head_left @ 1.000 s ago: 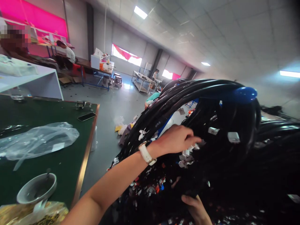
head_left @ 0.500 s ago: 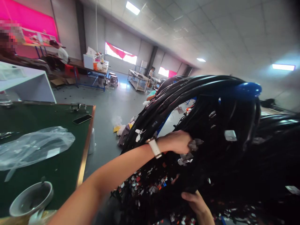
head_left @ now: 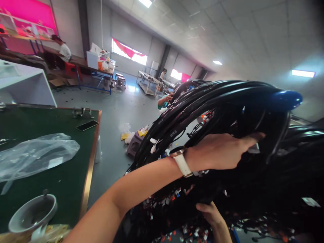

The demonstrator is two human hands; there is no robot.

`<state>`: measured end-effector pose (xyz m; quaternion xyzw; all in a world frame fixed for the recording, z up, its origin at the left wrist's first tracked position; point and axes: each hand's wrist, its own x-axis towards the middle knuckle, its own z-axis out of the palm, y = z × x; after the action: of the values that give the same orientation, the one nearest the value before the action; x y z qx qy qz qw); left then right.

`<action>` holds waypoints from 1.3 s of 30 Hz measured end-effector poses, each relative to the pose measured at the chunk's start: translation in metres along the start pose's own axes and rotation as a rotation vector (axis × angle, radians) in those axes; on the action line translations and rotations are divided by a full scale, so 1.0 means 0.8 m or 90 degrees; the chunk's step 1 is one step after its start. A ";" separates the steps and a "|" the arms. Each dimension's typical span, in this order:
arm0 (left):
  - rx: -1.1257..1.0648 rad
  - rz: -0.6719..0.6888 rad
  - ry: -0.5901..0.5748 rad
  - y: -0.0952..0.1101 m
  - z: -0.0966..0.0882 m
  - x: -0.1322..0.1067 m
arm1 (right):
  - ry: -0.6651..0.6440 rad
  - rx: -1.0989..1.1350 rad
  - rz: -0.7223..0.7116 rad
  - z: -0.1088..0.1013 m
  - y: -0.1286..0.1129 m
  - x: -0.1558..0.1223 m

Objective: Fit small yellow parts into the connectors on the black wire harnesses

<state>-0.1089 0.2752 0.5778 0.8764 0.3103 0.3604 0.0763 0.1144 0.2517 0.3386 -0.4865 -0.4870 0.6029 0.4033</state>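
A thick bundle of black wire harnesses [head_left: 227, 98] hangs over a blue bar [head_left: 286, 99] in front of me. My left hand [head_left: 220, 152], with a white watch [head_left: 181, 162] on its wrist, reaches into the hanging wires with its fingers stretched out flat to the right. My right hand [head_left: 211, 216] is low under the bundle, its fingers curled up into the dark wires. Small white and red connectors [head_left: 172, 199] dangle at the wire ends between my two arms.
A green table [head_left: 63, 182] on my left carries a clear plastic bag [head_left: 35, 155], a grey bowl [head_left: 32, 212] and a phone [head_left: 87, 125]. Another person's arm [head_left: 164, 99] shows behind the bundle. A small stool [head_left: 135, 143] stands on the floor.
My left hand has moved right and up, deeper into the wires, going from a pinch on small connectors to outstretched fingers. My right hand has stayed under the bundle.
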 end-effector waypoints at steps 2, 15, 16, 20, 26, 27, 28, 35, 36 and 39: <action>0.005 0.030 -0.006 0.006 0.005 0.010 | 0.028 0.011 0.009 0.003 0.001 0.000; -0.020 -0.031 -0.043 0.008 0.030 -0.081 | 0.068 0.066 0.001 0.021 0.009 0.004; -0.096 -0.057 -0.091 0.004 0.034 -0.096 | 0.074 0.066 -0.007 0.022 0.010 0.005; -0.411 -0.169 -0.155 -0.011 0.059 -0.141 | 0.075 0.069 -0.030 0.027 0.015 0.011; -1.003 -0.416 -0.148 -0.009 0.106 -0.156 | 0.096 -0.036 -0.073 0.045 0.000 0.007; -1.086 -0.451 -0.150 -0.007 0.112 -0.158 | 0.108 -0.054 -0.077 0.048 -0.007 0.001; -1.157 -0.476 -0.145 -0.006 0.118 -0.160 | 0.125 -0.068 -0.085 0.051 -0.015 -0.007; -1.404 -0.566 -0.149 0.001 0.144 -0.171 | 0.453 -0.129 -0.203 0.071 -0.080 -0.070; -1.424 -0.574 -0.155 0.004 0.146 -0.171 | 0.396 -0.104 -0.192 0.075 -0.087 -0.074; -1.472 -0.604 -0.095 0.016 0.153 -0.171 | 0.244 -0.084 -0.147 0.090 -0.104 -0.074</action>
<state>-0.0945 0.1939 0.4132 0.1165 0.0923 0.3079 0.9397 0.0570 0.1978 0.4353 -0.5587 -0.4920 0.4163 0.5220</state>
